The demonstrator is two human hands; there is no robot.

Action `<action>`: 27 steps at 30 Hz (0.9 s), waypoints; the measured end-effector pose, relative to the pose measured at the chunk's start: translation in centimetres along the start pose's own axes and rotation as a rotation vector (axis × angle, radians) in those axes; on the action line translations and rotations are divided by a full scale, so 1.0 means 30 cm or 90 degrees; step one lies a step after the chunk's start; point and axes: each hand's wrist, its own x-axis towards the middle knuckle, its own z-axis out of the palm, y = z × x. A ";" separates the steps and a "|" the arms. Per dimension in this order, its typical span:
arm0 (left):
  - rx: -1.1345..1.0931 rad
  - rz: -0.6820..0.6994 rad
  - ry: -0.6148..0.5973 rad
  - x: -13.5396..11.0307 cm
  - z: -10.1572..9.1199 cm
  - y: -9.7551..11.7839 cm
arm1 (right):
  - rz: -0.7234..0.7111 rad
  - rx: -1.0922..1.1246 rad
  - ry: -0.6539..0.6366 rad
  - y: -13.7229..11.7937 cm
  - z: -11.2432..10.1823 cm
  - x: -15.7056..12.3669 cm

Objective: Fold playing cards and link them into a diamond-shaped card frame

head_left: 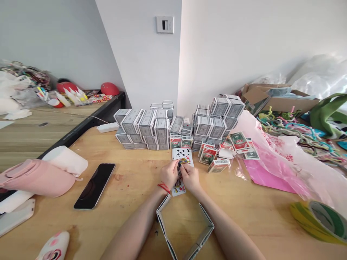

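Observation:
My left hand (170, 174) and my right hand (190, 176) meet over the table, thumbs and fingertips pinched together. Between them is a playing card, mostly hidden by the fingers, with a small dark patch showing at the tips. A face card (178, 190) lies partly under the hands on the near side. Just beyond the fingers lie another face card (187, 160) and a spade card (181, 153), overlapping. Between my forearms stands an angular, open-sided frame of joined folded cards (163, 204). A red string bracelet (164, 187) circles my left wrist.
Stacked card-backed blocks stand at the back left (147, 122) and back right (204, 125). Card boxes (208, 154) lie in front of the right stack. A phone (94, 186) is left, tape (320, 220) right, beside pink plastic sheeting (267, 155).

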 end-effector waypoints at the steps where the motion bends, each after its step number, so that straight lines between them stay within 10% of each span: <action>1: -0.004 0.000 -0.003 0.001 0.000 0.000 | 0.001 0.004 0.002 0.001 0.001 0.001; 15: -0.235 -0.022 0.019 0.026 0.005 -0.024 | 0.104 0.227 0.013 0.030 0.020 0.014; 27: -0.155 -0.030 -0.021 0.027 0.024 -0.029 | 0.105 0.136 0.041 0.038 0.015 0.016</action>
